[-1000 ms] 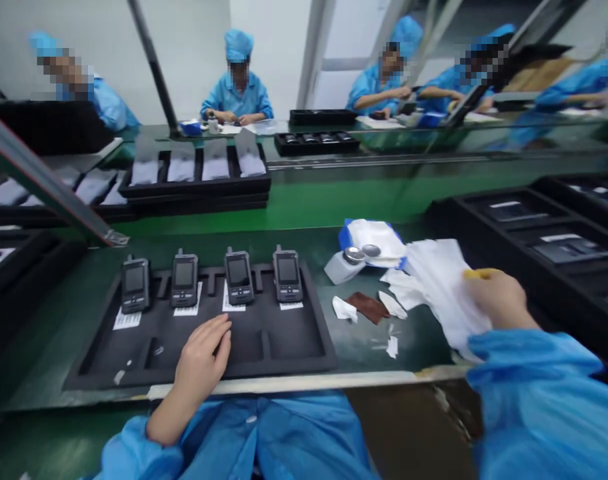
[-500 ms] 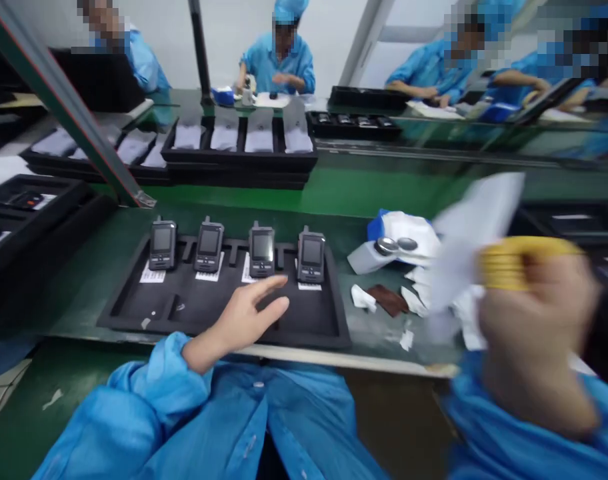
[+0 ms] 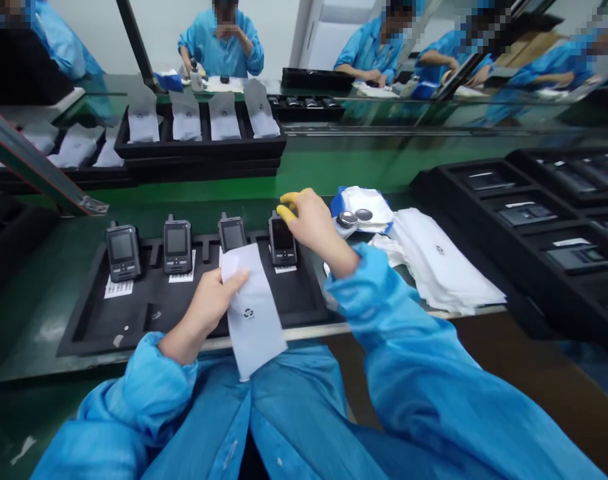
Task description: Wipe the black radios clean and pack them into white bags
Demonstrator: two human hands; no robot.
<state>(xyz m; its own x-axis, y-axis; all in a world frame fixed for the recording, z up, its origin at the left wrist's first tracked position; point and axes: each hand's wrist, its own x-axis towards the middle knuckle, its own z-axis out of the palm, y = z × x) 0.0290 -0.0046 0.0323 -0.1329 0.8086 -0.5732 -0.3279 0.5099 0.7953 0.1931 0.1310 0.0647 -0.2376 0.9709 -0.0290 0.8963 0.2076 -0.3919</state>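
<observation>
My left hand [image 3: 209, 308] pinches the upper edge of a white pouch [image 3: 253, 312] that hangs over the front of a black foam tray [image 3: 149, 319]. Several small handheld devices stand upright in the tray's back row. My right hand [image 3: 310, 223], with yellow finger cots, closes round the top of the rightmost device [image 3: 283, 239]. The other devices [image 3: 176, 244] stand untouched to its left, each with a barcode label below.
A pile of white pouches [image 3: 437, 260] lies right of the tray, beside a white dispenser [image 3: 351, 221] and cloth. Black trays with parts [image 3: 529, 217] fill the right side. Pouch-filled trays [image 3: 199, 133] sit on the green belt behind. People in blue work across the line.
My right hand brought a white pouch from the pile, passed it to my left hand, then reached to the rightmost device. My left hand left the tray surface and took the pouch.
</observation>
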